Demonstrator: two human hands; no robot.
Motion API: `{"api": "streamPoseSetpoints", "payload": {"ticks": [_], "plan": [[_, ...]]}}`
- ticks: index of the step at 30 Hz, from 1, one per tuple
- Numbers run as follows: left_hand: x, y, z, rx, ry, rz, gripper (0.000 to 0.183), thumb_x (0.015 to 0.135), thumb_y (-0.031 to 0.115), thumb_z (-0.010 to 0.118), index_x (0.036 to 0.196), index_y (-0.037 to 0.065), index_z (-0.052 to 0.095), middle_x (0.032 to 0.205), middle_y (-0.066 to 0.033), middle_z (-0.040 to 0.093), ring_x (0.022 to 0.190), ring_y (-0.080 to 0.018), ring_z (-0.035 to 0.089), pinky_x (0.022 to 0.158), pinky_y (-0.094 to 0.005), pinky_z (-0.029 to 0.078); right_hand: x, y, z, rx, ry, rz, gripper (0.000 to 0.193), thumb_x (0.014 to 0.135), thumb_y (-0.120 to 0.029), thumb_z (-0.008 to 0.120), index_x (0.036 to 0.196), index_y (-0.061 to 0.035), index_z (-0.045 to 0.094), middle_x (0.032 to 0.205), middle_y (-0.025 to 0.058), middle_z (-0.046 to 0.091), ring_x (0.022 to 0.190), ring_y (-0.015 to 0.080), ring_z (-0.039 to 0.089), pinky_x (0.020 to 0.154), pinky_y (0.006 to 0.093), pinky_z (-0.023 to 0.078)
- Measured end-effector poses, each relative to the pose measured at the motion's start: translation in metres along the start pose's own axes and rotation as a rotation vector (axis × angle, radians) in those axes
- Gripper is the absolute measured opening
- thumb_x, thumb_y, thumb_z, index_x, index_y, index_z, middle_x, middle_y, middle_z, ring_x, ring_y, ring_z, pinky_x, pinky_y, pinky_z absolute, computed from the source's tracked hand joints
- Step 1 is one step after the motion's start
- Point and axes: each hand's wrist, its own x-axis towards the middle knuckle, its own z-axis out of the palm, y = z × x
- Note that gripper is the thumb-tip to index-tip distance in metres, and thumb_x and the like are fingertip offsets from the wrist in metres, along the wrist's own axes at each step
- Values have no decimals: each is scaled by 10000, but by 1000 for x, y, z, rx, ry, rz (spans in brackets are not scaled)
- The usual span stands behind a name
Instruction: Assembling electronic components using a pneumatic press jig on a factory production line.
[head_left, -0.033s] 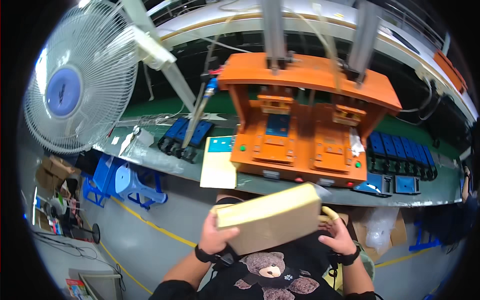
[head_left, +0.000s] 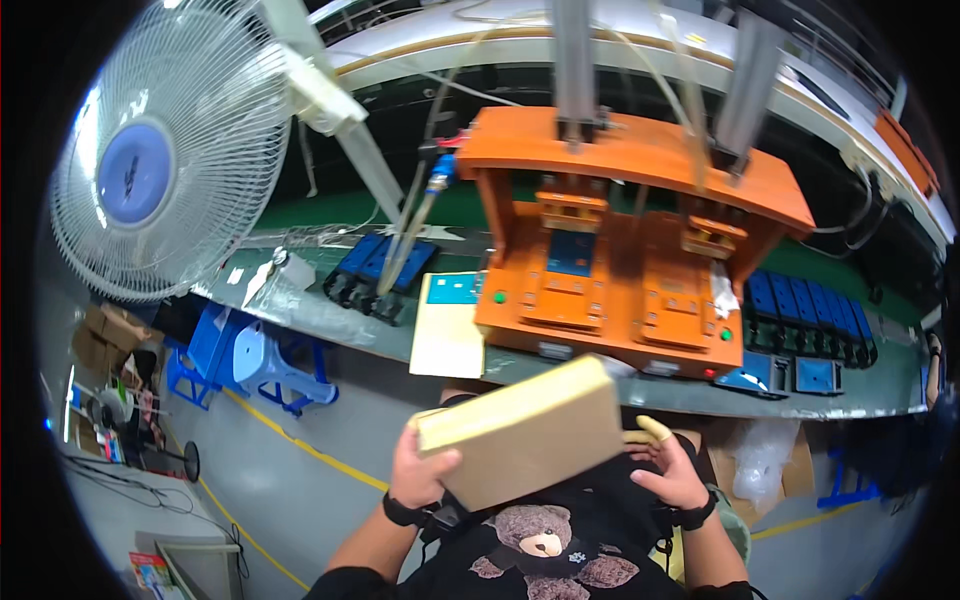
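Block (head_left: 530, 440) with tan face and yellow top is held up before the worktop's (head_left: 870, 393) near edge, not set down: the left hand (head_left: 420, 470) clasps its left end between thumb and fingers, while the right hand (head_left: 672, 475), fingers loosely parted, waits by its right end, whether touching I cannot tell. On the worktop, a yellow sheet (head_left: 445, 340) lies by the near edge beside an orange press (head_left: 620, 270) with a blue plate (head_left: 571, 253) in its left bay; blue-and-black parts (head_left: 810, 305) line the right end. A fan (head_left: 135, 175) and blue stool (head_left: 265, 355) stand off its left end.
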Motion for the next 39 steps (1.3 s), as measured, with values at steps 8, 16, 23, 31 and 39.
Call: {"api": "streamPoseSetpoints", "payload": {"ticks": [8,16,23,31,39], "plan": [[-3,33,-178,-125,474,283,404,985,236,510,1290,-30,514,1227,-150,616,1117,-258,615,922,-395,518,72,29,64,-229,-42,124,456,862,-77,725,1285,-5,568,1133,78,675,1013,130,637,894,268,498],[74,42,-304,-375,661,461,498,1009,397,390,1357,50,471,1290,-125,585,1141,-282,593,965,-450,488,98,40,76,-210,-39,226,421,866,-68,718,1255,13,578,1101,72,676,974,113,640,865,250,508],[148,93,-370,-435,1015,506,538,953,427,397,1347,73,492,1327,-106,573,1187,-312,573,951,-483,498,93,49,72,-199,11,291,419,865,-54,713,1254,14,573,1095,75,675,957,114,645,850,248,516],[242,119,-409,-457,1127,379,583,920,481,448,1314,59,533,1234,-116,619,1005,-317,631,818,-421,526,76,56,70,-188,159,389,415,873,-54,710,1257,15,568,1098,84,669,937,110,647,841,252,520],[302,116,-551,216,770,515,501,987,365,461,1412,101,466,1325,-82,576,1163,-256,580,928,-433,511,81,60,82,-132,121,295,371,935,-104,669,1268,6,548,1082,34,641,961,87,605,860,244,510]]}}
